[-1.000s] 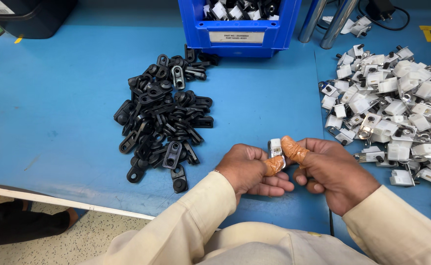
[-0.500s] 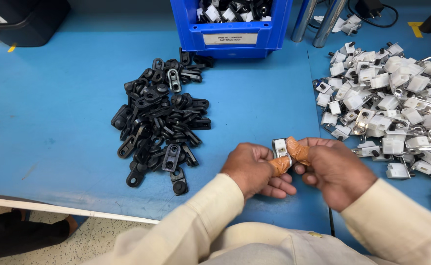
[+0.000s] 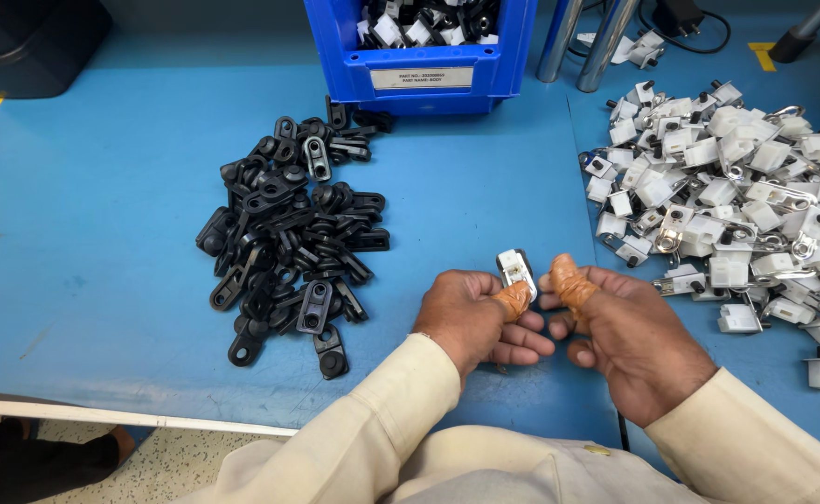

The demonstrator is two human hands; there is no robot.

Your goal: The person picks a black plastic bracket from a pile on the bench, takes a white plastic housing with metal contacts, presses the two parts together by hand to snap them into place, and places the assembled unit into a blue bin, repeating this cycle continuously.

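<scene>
The person sits at a blue surface (image 3: 102, 243) with both hands close together just above its near edge. The left hand (image 3: 471, 317) is closed around a small white and grey clip part (image 3: 516, 271), pinching it between thumb and forefinger so that it stands up clear of the fingers, probably to keep its face in view. An orange rubber cot (image 3: 514, 299) covers that thumb tip, likely for grip or to spare the skin. The right hand (image 3: 629, 336) is curled and loosely closed, its own orange-covered thumb (image 3: 569, 280) raised just beside the part; whether it touches the part I cannot tell.

Taking that held part as the landmark: to its left, and a little farther from the person, lies a loose heap of black plastic pieces (image 3: 289, 243), spilled flat on the surface within easy reach of the left hand. To its right spreads a wider pile of white and metal pieces (image 3: 736, 196), running out to the picture's edge near the right hand. Well beyond it, at the far side, stands a blue bin (image 3: 419, 56) holding mixed black and white parts. Right of the bin rise two metal posts (image 3: 583, 37). Far off to the left sits a dark box (image 3: 27, 47). The two heaps flanking the hands seem kept apart by kind.
</scene>
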